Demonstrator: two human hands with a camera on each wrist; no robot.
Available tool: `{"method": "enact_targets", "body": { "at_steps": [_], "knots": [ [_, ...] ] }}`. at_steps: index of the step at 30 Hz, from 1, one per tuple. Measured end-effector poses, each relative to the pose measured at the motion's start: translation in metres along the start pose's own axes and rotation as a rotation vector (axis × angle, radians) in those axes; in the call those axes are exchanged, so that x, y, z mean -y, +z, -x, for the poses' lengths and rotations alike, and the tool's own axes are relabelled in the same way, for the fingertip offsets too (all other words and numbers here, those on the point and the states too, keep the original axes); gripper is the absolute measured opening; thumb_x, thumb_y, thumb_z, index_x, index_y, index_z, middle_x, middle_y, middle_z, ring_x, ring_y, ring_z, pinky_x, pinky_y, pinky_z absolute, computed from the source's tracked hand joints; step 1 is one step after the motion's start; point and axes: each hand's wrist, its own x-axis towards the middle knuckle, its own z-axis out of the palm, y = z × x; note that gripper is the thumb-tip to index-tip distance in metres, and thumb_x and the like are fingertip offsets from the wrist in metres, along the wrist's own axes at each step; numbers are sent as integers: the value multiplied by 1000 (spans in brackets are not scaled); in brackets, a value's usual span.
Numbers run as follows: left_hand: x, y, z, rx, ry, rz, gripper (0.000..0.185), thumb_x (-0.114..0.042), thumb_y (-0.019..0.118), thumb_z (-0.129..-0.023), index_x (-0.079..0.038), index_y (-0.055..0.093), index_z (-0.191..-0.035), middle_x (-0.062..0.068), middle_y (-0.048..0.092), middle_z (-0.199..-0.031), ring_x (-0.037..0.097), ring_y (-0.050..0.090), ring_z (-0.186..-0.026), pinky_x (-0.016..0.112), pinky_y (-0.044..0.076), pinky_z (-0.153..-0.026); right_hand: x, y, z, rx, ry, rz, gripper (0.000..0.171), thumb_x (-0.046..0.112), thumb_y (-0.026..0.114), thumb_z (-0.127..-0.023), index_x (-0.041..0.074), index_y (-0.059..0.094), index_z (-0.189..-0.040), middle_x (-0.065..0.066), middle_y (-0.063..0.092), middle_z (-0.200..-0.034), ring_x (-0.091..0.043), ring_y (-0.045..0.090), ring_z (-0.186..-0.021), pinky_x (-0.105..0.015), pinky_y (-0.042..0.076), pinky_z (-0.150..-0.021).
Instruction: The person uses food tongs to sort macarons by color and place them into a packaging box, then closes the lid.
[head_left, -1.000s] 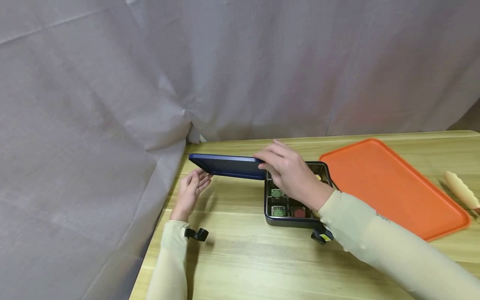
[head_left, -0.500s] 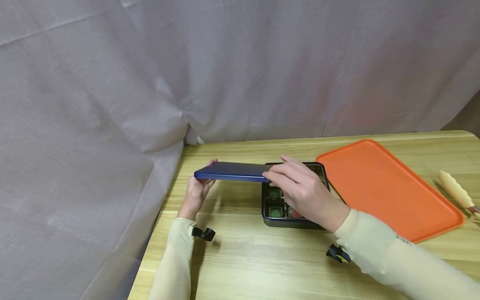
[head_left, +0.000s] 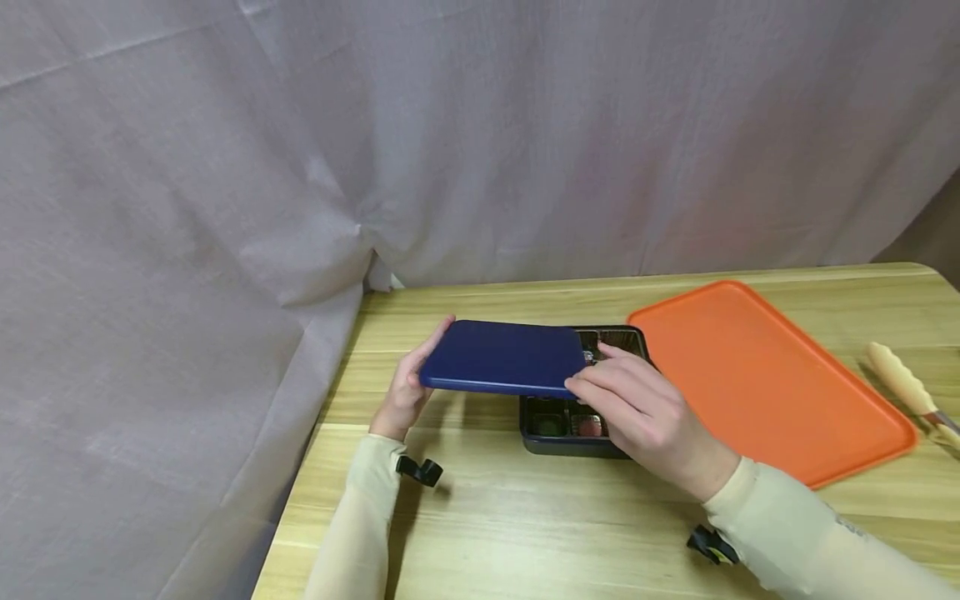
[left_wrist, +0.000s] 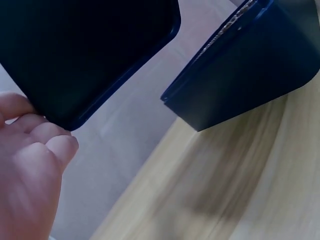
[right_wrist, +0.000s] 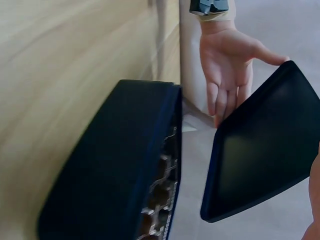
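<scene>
At centre of the head view, a flat dark-blue rectangular lid hovers over a black compartmented tray on the wooden table. The right hand pinches its right edge; the left hand supports its left edge, fingers straight. Left wrist view: fingertips touch the lid's rim. Right wrist view: lid beside tray.

1 blue lid, 1 dark box, 1 orange tray, 2 hands.
</scene>
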Motion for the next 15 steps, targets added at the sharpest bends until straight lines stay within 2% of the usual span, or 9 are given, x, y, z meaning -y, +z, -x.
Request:
{"method": "enact_targets", "body": {
  "at_steps": [3, 9, 15],
  "knots": [
    [2, 3, -2, 68, -19, -22, 128, -77, 62, -90, 20, 10, -157, 33, 9, -169, 27, 27, -158, 34, 27, -127, 3, -5, 5, -47, -15, 3, 28, -11, 50, -102, -7, 78, -95, -15, 76, -88, -31, 71, -74, -45, 59, -98],
    [3, 11, -8, 217, -81, 21, 133, -65, 78, -85, 15, 3, -160, 27, 4, -173, 31, 22, -160, 38, 28, -127, 5, -21, 22, -107, -32, 23, 24, -6, 56, -105, -8, 78, -95, -17, 76, -85, -34, 70, -70, -46, 60, -96],
    [2, 19, -12, 282, -153, 9, 138, -56, 89, -78, 11, 3, -163, 20, -3, -175, 37, 11, -161, 36, 22, -129, 11, -33, 44, -118, -52, 10, 24, -5, 57, -105, -8, 79, -96, -17, 77, -86, -33, 69, -71, -44, 59, -98]
  ]
}}
